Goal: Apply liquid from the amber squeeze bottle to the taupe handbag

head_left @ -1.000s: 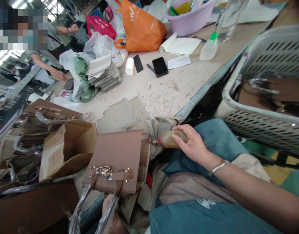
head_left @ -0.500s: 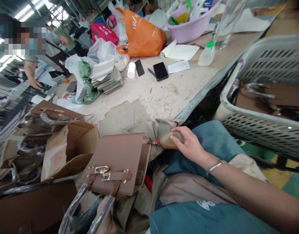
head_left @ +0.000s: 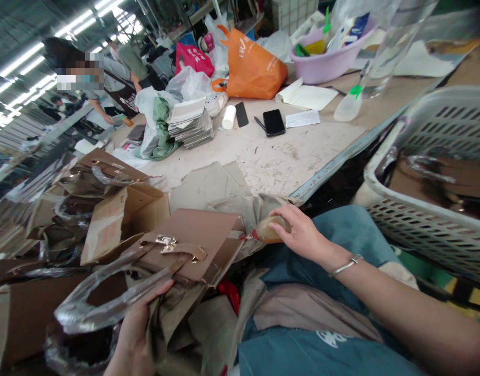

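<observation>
A brown handbag (head_left: 208, 230) lies tilted before me, its flap uppermost, with metal fittings and plastic-wrapped handles (head_left: 94, 308). My left hand (head_left: 140, 318) grips the bag at its near side by the handle base; most of those fingers are hidden under the bag. In my right hand (head_left: 296, 232) is a squeeze bottle (head_left: 268, 231) with yellowish contents, lying nearly level. Its red nozzle (head_left: 249, 236) points left, at the right edge of the bag's flap; whether it touches cannot be made out.
An open cardboard box (head_left: 124, 222) and more brown bags (head_left: 39, 308) are at left. On the table (head_left: 279, 162) lie stacked boards (head_left: 190, 122), a phone (head_left: 274, 122), an orange bag (head_left: 251, 65) and a purple basin (head_left: 326, 62). A grey plastic basket (head_left: 420, 209) stands right. A co-worker (head_left: 106, 78) is beyond.
My left hand has come up into fuller view, and the bag's handles have swung up and left. The bag has tipped flatter. The bottle stays at the flap edge. My view has shifted somewhat.
</observation>
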`<act>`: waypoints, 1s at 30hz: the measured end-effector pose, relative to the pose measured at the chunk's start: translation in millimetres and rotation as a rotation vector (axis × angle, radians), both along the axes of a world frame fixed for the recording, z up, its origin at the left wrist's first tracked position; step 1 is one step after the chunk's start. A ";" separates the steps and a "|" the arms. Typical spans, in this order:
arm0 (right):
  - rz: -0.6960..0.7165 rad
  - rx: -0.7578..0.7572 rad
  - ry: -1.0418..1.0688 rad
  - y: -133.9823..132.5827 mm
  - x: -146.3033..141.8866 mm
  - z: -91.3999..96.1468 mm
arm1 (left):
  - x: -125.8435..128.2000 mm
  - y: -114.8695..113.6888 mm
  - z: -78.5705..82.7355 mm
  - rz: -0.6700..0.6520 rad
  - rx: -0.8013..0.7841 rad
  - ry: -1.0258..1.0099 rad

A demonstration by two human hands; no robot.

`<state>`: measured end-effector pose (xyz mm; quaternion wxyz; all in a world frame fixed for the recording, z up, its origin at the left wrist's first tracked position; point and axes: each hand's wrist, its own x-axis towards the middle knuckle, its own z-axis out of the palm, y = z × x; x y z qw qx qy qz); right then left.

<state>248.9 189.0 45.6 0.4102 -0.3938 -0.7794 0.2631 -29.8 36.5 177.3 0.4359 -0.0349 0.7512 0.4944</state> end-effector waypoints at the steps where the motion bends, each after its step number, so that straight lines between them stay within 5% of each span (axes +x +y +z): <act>1: 0.030 0.010 -0.014 2.4 -0.4 1.8 | 2.8 9.6 9.5 -0.014 -0.013 -0.079; 6: 0.111 0.038 -0.043 9.8 1.0 1.1 | 12.5 61.8 36.9 -0.089 -0.007 -0.205; 15: 0.128 0.127 0.015 1.7 16.2 -9.4 | 35.5 139.7 44.3 -0.245 0.098 -0.065; 30: 0.197 0.187 0.019 -3.9 21.5 -11.5 | 35.9 142.2 41.2 -0.238 0.105 -0.055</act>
